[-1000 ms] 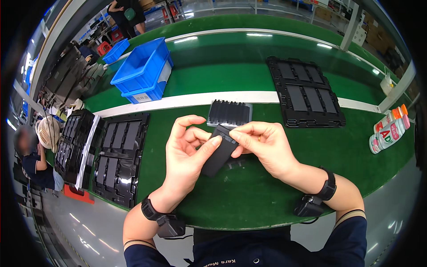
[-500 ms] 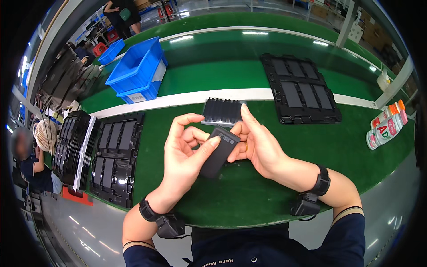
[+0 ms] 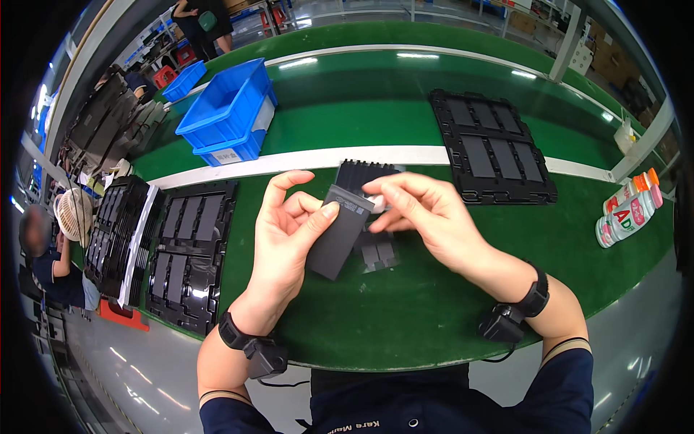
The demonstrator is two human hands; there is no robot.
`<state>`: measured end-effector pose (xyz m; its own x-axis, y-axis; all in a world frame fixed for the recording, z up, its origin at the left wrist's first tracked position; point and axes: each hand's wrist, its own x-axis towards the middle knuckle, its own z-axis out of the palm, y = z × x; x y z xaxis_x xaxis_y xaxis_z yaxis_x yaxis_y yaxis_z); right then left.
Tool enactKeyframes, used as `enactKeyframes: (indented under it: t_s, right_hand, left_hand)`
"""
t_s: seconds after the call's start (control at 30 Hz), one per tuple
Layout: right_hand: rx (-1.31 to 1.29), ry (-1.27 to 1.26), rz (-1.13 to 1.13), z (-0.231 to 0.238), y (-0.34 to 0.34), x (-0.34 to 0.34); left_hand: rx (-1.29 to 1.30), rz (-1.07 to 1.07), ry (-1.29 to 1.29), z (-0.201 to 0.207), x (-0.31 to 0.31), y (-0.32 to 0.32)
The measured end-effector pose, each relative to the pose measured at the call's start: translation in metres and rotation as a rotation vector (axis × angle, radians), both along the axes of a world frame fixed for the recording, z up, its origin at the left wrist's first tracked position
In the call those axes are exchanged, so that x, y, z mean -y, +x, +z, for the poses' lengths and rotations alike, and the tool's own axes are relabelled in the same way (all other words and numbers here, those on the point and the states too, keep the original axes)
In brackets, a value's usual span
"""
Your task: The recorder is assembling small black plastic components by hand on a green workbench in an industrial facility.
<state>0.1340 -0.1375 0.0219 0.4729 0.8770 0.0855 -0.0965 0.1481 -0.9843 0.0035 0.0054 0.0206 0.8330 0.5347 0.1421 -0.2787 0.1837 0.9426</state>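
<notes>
My left hand [image 3: 285, 235] grips a flat dark-grey rectangular block [image 3: 338, 235] between thumb and fingers, its printed end tilted up and away from me. Close by the block's upper right corner is my right hand [image 3: 426, 213], fingers bent and drawn together. Something small and whitish shows at its fingertips; I cannot make out what it is. Behind the hands stands a black ribbed holder [image 3: 359, 173], partly hidden by them. A clear sheet with grey rectangles [image 3: 379, 254] lies on the green bench below my right fingers.
Black trays of dark rectangular pieces stand at left [image 3: 189, 253] and far right [image 3: 495, 148]. Stacked blue bins [image 3: 228, 116] sit at the back left. Bottles [image 3: 630, 210] stand at the right edge. A white rail [image 3: 303, 163] crosses the green bench [image 3: 434, 311]. Another person sits far left.
Both hands have moved apart a little, the left with the block toward the left. My right fingers have shifted to the block's upper corner, uncovering the clear sheet below.
</notes>
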Motion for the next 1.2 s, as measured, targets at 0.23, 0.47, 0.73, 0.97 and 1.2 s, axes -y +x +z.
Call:
enactKeyframes:
  t_s: [0.23,0.47,0.73,0.97,1.2]
  right_hand:
    - [1.31,0.192,-0.192,0.015,0.006,0.005]
    - [1.656,0.298,-0.294,0.012,0.004,0.004]
    - [1.132,0.17,-0.286,0.012,-0.007,0.0]
    - [1.661,0.306,-0.437,0.009,-0.009,0.005]
    - [1.537,0.375,-0.39,0.014,-0.008,0.008]
  left_hand:
    - [-0.067,-0.029,-0.084,0.003,0.0,-0.001]
    - [-0.083,-0.05,-0.107,0.002,0.0,-0.002]
    - [-0.008,-0.056,-0.073,0.005,0.008,-0.006]
    - [-0.015,-0.103,-0.238,0.006,0.009,-0.01]
    - [0.091,-0.05,-0.084,0.006,0.004,-0.007]
